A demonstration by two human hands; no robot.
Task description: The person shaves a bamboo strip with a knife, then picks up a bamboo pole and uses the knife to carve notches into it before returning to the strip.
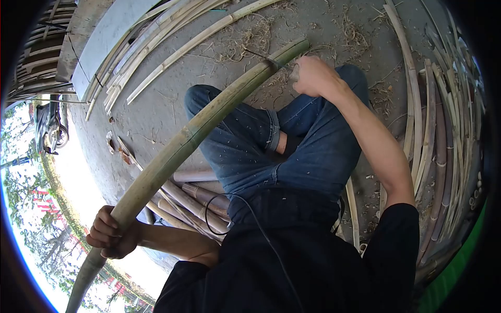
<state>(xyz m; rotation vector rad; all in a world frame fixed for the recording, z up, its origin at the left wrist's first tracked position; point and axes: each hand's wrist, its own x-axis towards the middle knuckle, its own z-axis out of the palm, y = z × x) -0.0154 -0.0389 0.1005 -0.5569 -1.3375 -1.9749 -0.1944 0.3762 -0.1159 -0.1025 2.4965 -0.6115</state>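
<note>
A long green bamboo pole [190,133] runs diagonally across my lap, from the lower left to the upper right. My left hand [114,235] is wrapped round its lower part. Near the upper end, a thin dark knife blade [255,53] crosses the bamboo, its tip sticking out on the far side. A dark split line runs along the pole by the blade. My right hand [315,77] is closed beside that end, on the knife's handle, which my fingers mostly hide.
Long split bamboo strips [193,44] lie on the concrete floor at the upper left, with more strips [417,115] along the right. Cut bamboo pieces [195,201] lie by my left hip. Fibre shavings [248,39] litter the floor. A black cable [261,224] hangs over my shirt.
</note>
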